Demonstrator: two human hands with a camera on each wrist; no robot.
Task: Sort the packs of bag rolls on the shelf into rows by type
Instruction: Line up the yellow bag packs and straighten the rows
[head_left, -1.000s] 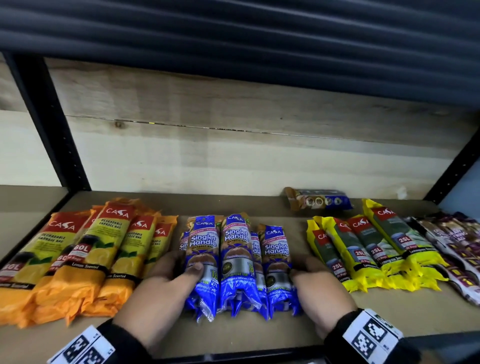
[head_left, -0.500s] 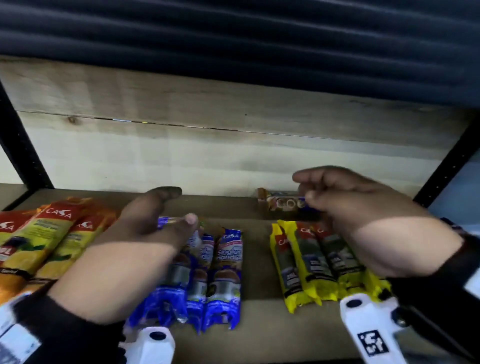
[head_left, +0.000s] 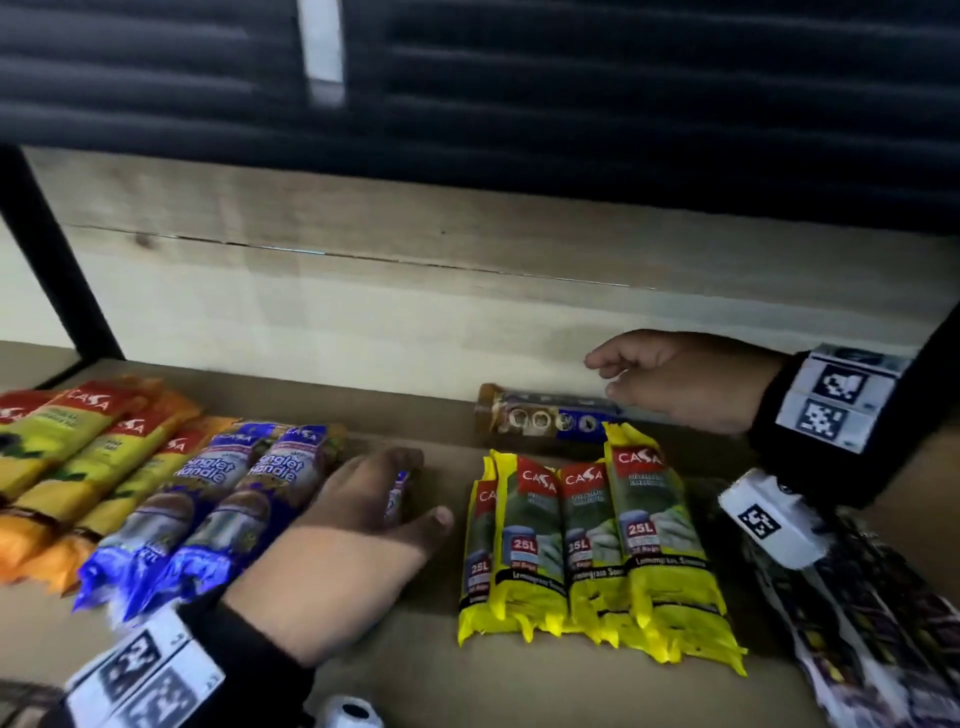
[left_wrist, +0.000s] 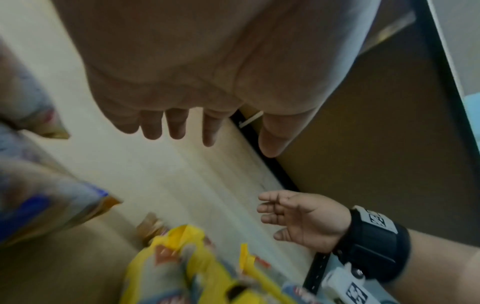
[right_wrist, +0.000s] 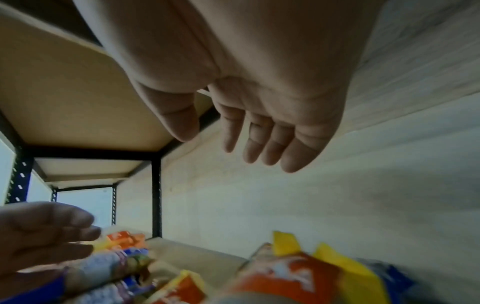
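Our hands over the shelf of glossy bag-roll packs

Our right hand (head_left: 680, 382) hangs with fingers loosely spread and holding nothing, just above the lone crinkly brown-and-blue plastic pack (head_left: 545, 417) that lies crosswise at the back of the brown board shelf (head_left: 436, 670); our left hand (head_left: 358, 525) lies palm down with straight, relaxed fingers on the right edge of the row of blue plastic "Singlet Handle" packs (head_left: 208, 499), gripping none. Left of the blue row lie the orange-and-yellow packs (head_left: 78, 457), overlapping. Between our hands, the row of four shiny yellow 25L packs (head_left: 592, 535) lies side by side, and dark patterned packs (head_left: 878, 618) are at the far right. A pale wood-grain panel (head_left: 363, 291) backs the shelf.
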